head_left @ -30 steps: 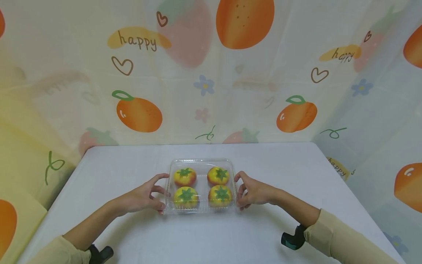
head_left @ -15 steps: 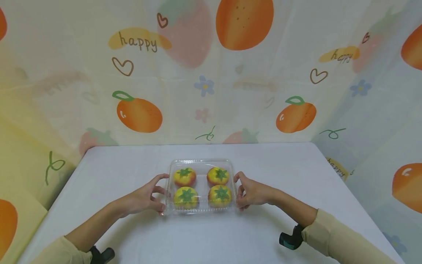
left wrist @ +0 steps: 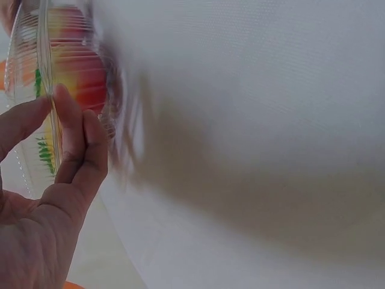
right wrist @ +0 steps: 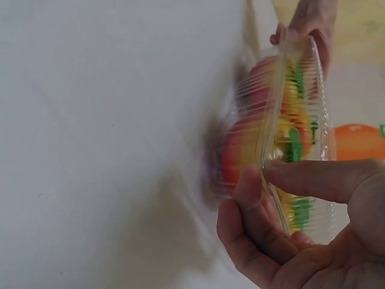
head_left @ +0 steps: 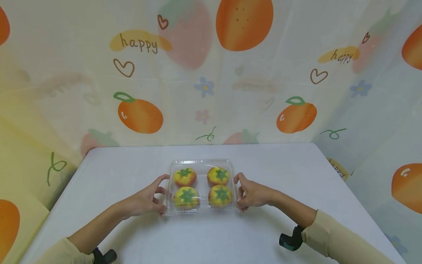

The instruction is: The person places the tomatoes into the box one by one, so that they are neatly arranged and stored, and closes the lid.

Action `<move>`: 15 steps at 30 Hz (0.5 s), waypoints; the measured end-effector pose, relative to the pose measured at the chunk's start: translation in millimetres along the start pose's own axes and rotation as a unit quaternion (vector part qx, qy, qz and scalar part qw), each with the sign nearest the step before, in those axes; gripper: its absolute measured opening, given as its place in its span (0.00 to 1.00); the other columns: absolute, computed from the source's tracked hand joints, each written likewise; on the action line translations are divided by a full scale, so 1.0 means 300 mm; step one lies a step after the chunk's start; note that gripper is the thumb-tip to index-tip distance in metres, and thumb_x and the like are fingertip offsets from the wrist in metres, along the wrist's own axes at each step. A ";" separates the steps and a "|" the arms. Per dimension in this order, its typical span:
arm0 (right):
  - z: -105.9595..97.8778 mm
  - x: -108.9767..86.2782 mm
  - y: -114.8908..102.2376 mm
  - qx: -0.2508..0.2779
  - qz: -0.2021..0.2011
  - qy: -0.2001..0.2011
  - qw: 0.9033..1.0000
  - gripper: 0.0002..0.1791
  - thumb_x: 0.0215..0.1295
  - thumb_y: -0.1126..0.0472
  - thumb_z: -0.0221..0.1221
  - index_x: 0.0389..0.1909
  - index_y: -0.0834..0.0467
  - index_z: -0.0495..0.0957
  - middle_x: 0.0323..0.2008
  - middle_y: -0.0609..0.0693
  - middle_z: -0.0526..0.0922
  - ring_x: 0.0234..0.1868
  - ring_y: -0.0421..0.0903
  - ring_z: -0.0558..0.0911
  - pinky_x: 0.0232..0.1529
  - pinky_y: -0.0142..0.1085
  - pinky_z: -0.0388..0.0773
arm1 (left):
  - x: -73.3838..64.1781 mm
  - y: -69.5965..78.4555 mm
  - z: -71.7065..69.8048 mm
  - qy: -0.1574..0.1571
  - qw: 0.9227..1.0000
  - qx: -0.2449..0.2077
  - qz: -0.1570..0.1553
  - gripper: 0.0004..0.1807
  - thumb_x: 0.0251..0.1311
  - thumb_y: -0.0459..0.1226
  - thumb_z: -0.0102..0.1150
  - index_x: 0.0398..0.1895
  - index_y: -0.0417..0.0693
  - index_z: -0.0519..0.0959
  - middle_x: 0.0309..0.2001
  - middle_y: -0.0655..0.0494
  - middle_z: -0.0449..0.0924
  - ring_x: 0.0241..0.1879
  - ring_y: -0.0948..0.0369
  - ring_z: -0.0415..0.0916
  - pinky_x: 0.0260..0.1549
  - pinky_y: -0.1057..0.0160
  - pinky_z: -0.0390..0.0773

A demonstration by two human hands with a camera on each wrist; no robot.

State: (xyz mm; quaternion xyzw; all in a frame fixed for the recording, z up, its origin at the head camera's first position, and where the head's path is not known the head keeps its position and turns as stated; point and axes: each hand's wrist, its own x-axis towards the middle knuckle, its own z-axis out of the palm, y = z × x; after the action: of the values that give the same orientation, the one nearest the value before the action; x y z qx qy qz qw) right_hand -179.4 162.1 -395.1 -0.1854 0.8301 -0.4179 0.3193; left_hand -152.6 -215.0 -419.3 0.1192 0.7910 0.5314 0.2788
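A clear plastic clamshell box (head_left: 202, 183) sits mid-table with its ribbed lid down over it. Inside are several round yellow-and-red fruits (head_left: 220, 196) with green star-shaped tops, like persimmons, in two columns with a gap between. My left hand (head_left: 148, 198) holds the box's left side. In the left wrist view, its thumb and fingers (left wrist: 69, 126) pinch the rim where lid and base meet. On the opposite side my right hand (head_left: 254, 190) grips the rim. In the right wrist view, one digit presses the lid side while curled fingers (right wrist: 252, 235) support the rim from below.
The box is on a table with a white cloth (head_left: 204, 242), whose far edge meets a fruit-print curtain (head_left: 204, 106). Similar curtain hangs at both sides. A dark wrist device (head_left: 291, 238) sits by the right sleeve, another (head_left: 104, 256) by the left.
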 end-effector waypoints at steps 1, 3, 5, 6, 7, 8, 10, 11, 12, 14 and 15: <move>0.000 0.000 0.001 0.002 -0.002 0.000 1.000 0.34 0.57 0.74 0.65 0.55 0.60 0.53 0.28 0.56 0.73 0.28 0.50 0.84 0.34 0.43 0.83 | 0.000 -0.001 0.000 0.002 1.000 0.001 -0.001 0.53 0.58 0.27 0.67 0.77 0.56 0.42 0.57 0.37 0.67 0.36 0.51 0.81 0.42 0.55 0.82; -0.002 -0.001 0.000 0.004 0.000 -0.003 1.000 0.34 0.57 0.73 0.65 0.55 0.60 0.53 0.29 0.56 0.73 0.29 0.50 0.83 0.34 0.43 0.84 | -0.001 -0.003 -0.002 0.003 1.000 0.003 -0.002 0.54 0.57 0.28 0.68 0.77 0.57 0.42 0.58 0.37 0.67 0.37 0.51 0.81 0.43 0.55 0.82; -0.006 0.000 -0.001 0.006 0.003 -0.003 1.000 0.34 0.58 0.73 0.65 0.56 0.61 0.53 0.29 0.56 0.74 0.29 0.50 0.83 0.35 0.42 0.84 | -0.002 -0.004 -0.006 0.003 1.000 0.004 -0.002 0.54 0.57 0.29 0.69 0.78 0.56 0.42 0.59 0.37 0.68 0.38 0.51 0.82 0.45 0.54 0.81; -0.009 0.001 -0.002 0.007 0.002 -0.003 1.000 0.34 0.58 0.73 0.65 0.56 0.61 0.53 0.29 0.57 0.74 0.29 0.50 0.84 0.34 0.42 0.84 | -0.003 -0.003 -0.008 0.002 1.000 0.002 0.000 0.54 0.57 0.30 0.69 0.78 0.56 0.43 0.59 0.37 0.68 0.38 0.51 0.82 0.45 0.54 0.81; -0.012 0.002 -0.002 0.009 0.003 -0.004 1.000 0.34 0.58 0.73 0.65 0.57 0.62 0.53 0.29 0.57 0.74 0.29 0.50 0.84 0.35 0.42 0.84 | -0.003 -0.003 -0.011 0.001 1.000 -0.001 0.002 0.54 0.56 0.30 0.69 0.78 0.56 0.43 0.59 0.37 0.68 0.38 0.50 0.83 0.46 0.54 0.81; -0.015 0.002 -0.002 0.011 0.002 -0.005 1.000 0.34 0.58 0.73 0.65 0.57 0.62 0.53 0.30 0.57 0.74 0.29 0.50 0.84 0.35 0.42 0.84 | -0.002 -0.002 -0.013 -0.001 1.000 -0.006 0.004 0.54 0.56 0.30 0.70 0.78 0.55 0.43 0.58 0.37 0.69 0.37 0.50 0.83 0.46 0.54 0.81; -0.021 0.003 0.000 0.017 0.003 -0.006 1.000 0.33 0.59 0.73 0.64 0.58 0.63 0.53 0.30 0.57 0.75 0.30 0.49 0.84 0.36 0.42 0.84 | -0.002 0.001 -0.019 -0.006 1.000 -0.018 0.009 0.54 0.56 0.30 0.69 0.78 0.53 0.42 0.58 0.36 0.69 0.37 0.49 0.84 0.45 0.54 0.82; -0.024 0.003 0.002 0.019 0.002 -0.006 1.000 0.33 0.59 0.73 0.64 0.58 0.63 0.53 0.31 0.57 0.75 0.30 0.49 0.84 0.36 0.41 0.84 | -0.001 0.001 -0.023 -0.008 1.000 -0.023 0.009 0.54 0.56 0.30 0.69 0.78 0.53 0.43 0.57 0.35 0.69 0.36 0.48 0.84 0.44 0.54 0.83; -0.027 0.002 0.003 0.022 0.001 -0.007 1.000 0.33 0.60 0.73 0.64 0.59 0.64 0.53 0.31 0.56 0.75 0.30 0.49 0.84 0.37 0.41 0.84 | 0.000 0.002 -0.026 -0.009 0.999 -0.030 0.010 0.54 0.56 0.30 0.69 0.78 0.52 0.43 0.57 0.35 0.70 0.36 0.48 0.84 0.44 0.54 0.83; -0.033 0.001 0.006 0.027 -0.002 -0.006 1.000 0.34 0.60 0.72 0.64 0.60 0.64 0.53 0.32 0.57 0.76 0.31 0.49 0.84 0.38 0.41 0.84 | 0.002 0.004 -0.030 -0.012 0.999 -0.037 0.010 0.54 0.56 0.30 0.69 0.77 0.51 0.42 0.57 0.35 0.70 0.36 0.48 0.84 0.43 0.55 0.84; -0.036 0.000 0.008 0.028 -0.002 -0.005 1.000 0.34 0.61 0.72 0.64 0.60 0.64 0.53 0.32 0.56 0.76 0.31 0.49 0.84 0.39 0.41 0.84 | 0.003 0.004 -0.033 -0.013 0.999 -0.039 0.011 0.54 0.57 0.30 0.69 0.77 0.50 0.42 0.57 0.35 0.70 0.36 0.47 0.85 0.43 0.55 0.84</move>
State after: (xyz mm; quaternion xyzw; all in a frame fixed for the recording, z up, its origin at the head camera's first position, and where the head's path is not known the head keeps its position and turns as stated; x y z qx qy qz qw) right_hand -187.0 169.8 -392.4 -0.1804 0.8163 -0.4406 0.3272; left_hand -159.0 -221.5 -415.6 0.1236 0.7646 0.5635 0.2873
